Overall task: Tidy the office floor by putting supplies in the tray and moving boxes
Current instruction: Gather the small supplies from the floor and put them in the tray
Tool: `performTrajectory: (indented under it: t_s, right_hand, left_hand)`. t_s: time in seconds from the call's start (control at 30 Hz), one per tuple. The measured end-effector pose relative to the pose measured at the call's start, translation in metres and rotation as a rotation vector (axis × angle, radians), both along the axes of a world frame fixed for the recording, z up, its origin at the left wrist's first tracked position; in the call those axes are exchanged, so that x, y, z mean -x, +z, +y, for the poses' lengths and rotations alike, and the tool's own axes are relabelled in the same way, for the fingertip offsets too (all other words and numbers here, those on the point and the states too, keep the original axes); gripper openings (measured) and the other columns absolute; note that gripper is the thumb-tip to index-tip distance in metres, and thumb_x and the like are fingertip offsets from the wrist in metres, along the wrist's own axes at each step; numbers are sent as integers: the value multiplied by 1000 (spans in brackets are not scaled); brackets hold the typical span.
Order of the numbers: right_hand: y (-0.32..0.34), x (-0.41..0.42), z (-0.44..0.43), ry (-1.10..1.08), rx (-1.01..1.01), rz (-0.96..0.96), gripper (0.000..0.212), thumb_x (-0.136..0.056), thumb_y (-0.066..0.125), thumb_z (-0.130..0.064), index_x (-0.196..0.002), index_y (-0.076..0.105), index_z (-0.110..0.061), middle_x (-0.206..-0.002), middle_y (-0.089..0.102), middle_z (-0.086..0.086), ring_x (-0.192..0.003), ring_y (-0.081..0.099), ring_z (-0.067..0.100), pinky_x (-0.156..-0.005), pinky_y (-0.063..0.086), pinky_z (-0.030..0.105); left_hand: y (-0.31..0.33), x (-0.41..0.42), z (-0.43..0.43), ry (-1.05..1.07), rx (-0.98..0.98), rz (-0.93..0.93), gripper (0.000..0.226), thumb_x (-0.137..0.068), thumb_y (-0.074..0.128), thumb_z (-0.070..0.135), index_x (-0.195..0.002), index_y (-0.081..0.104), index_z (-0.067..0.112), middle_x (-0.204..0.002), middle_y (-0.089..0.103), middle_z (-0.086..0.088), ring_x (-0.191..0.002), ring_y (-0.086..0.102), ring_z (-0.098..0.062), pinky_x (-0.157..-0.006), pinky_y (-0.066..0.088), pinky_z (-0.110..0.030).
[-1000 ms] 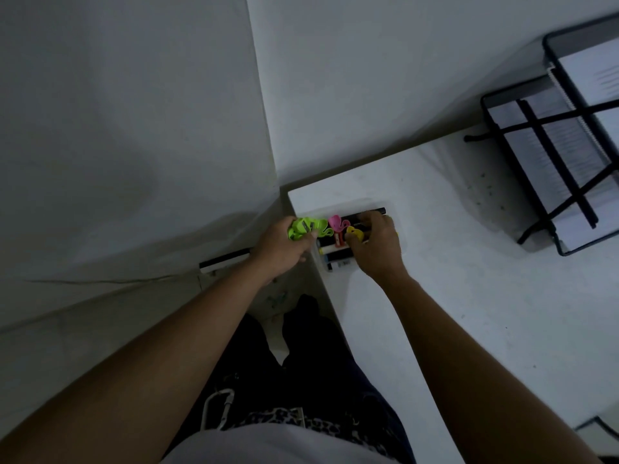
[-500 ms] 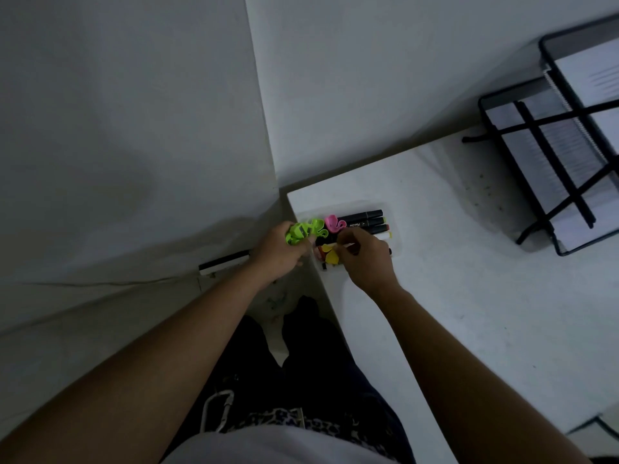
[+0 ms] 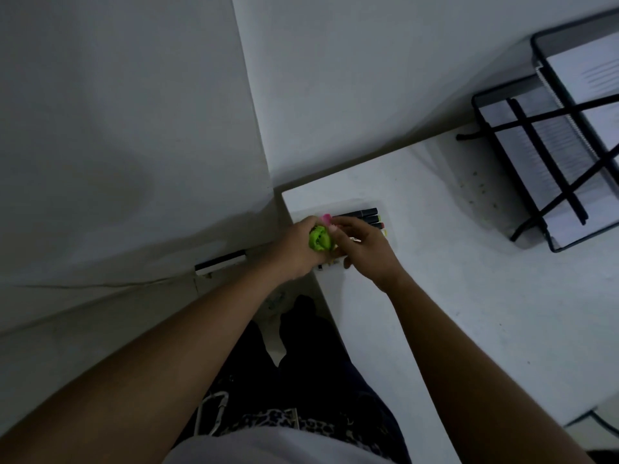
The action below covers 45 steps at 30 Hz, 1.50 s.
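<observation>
Loading the tray [image 3: 311, 209]: left hand [image 3: 294, 249] grips green clips [image 3: 320, 238], right hand [image 3: 366, 249] touches them, its grip unclear; next, release them beside the markers [image 3: 363, 214].

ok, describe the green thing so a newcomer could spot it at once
On the white desk, at its far-left corner, a clear tray holds dark markers. Over the tray's left end the left hand grips a crumpled lime-green bundle, with the right hand touching it. It is the only bright green thing there: beside it are a pink piece and black markers.
</observation>
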State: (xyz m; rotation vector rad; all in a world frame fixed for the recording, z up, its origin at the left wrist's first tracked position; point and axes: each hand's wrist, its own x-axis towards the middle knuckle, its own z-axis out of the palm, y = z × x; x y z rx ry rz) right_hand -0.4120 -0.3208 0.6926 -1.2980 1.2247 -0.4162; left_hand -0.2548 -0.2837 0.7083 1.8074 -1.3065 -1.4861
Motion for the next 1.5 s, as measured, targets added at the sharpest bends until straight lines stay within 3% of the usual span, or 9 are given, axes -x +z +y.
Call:
performTrajectory:
  t_s: [0.17, 0.23, 0.37, 0.53, 0.8, 1.0, 1.1, 1.27, 1.5]
  right_hand:
    - [-8, 15, -5, -135, 51, 141, 24, -89, 67, -27, -108, 66, -12, -102, 69, 9, -68, 67, 16, -52, 54, 27]
    - [-11, 18, -7, -141, 108, 229, 25, -88, 66, -30, -107, 67, -14, -101, 69, 4, -76, 68, 18, -56, 55, 27]
    - [-14, 17, -5, -97, 249, 419, 26, -88, 66, -35, -103, 66, -14, -88, 66, -3, -76, 61, 8, -58, 38, 5]
    - [-18, 13, -1, -17, 340, 459, 24, -90, 65, -27, -104, 67, -8, -95, 71, 8, -79, 63, 16, -70, 44, 19]
    - [-21, 14, -3, 58, 380, 527, 20, -88, 65, -24, -95, 69, -6, -87, 70, 13, -79, 64, 25, -68, 44, 23]
    - [-16, 2, -4, 62, 433, 456, 25, -87, 65, -23, -108, 64, -8, -100, 63, 11, -83, 55, 16, -78, 53, 34]
    - [-16, 1, -1, 96, 401, 481, 37, -85, 68, -37, -110, 64, -10, -106, 60, 12, -88, 59, 22, -79, 54, 35]
    - [-17, 5, -1, 33, 326, 535, 49, -77, 73, -50, -104, 64, -10, -106, 57, 11, -85, 61, 24, -78, 56, 37]
    - [-20, 18, -2, 175, 387, 519, 31, -86, 69, -29, -106, 67, -6, -112, 56, 16, -95, 61, 28, -84, 54, 38]
  left_hand:
    - [-5, 6, 0, -33, 6, -87, 58, -74, 78, 18, -124, 49, 20, -111, 60, -3, -96, 60, -19, -75, 54, -31]
    - [-7, 8, 0, -39, 26, -140, 56, -78, 75, 18, -126, 48, 17, -118, 56, -6, -99, 58, -20, -71, 50, -25]
    - [-8, 9, 2, -20, 122, -221, 35, -86, 66, 17, -117, 49, 14, -115, 50, -5, -95, 52, -15, -62, 39, -13]
    - [-4, 4, 3, -5, 147, -235, 19, -94, 56, 20, -110, 57, 12, -97, 65, -11, -78, 61, -24, -67, 49, -36]
    - [-6, 0, 6, 4, 128, -282, 22, -92, 59, 19, -111, 67, 12, -105, 69, -11, -80, 60, -18, -68, 39, -22]
    - [-5, -1, 6, 46, 151, -321, 24, -86, 67, 12, -108, 60, 5, -107, 51, -6, -90, 48, -12, -71, 33, -13]
    - [-4, -2, 6, 95, 152, -289, 23, -83, 69, 8, -100, 55, 4, -92, 54, -6, -80, 50, -16, -56, 33, -14]
    - [-5, -5, 5, 107, 141, -224, 28, -81, 73, 18, -99, 53, 10, -94, 59, -4, -83, 57, -18, -70, 48, -28]
    - [-13, -3, 3, 85, 127, -219, 16, -86, 66, 12, -100, 63, 4, -93, 66, -11, -87, 63, -24, -79, 52, -34]
